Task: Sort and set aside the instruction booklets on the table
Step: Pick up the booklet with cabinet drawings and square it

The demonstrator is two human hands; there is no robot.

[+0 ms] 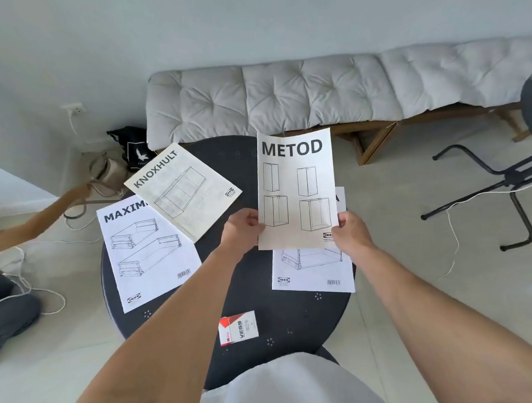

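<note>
Round dark table (248, 297), bare centre; left hand (241, 230) and right hand (351, 230) pinch METOD booklet (297, 184) bottom corners

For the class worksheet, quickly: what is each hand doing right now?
Left hand: closed on the METOD booklet, lower left edge.
Right hand: closed on the same booklet, lower right corner.

On the round black tabletop (257, 294), bare room runs down the middle from 12 to 6 o'clock. White printed paper booklets (150, 253) block 9 to 11 o'clock, another (311, 269) lies at 3, and a small red-and-white carton (238, 327) sits near 6.
</note>
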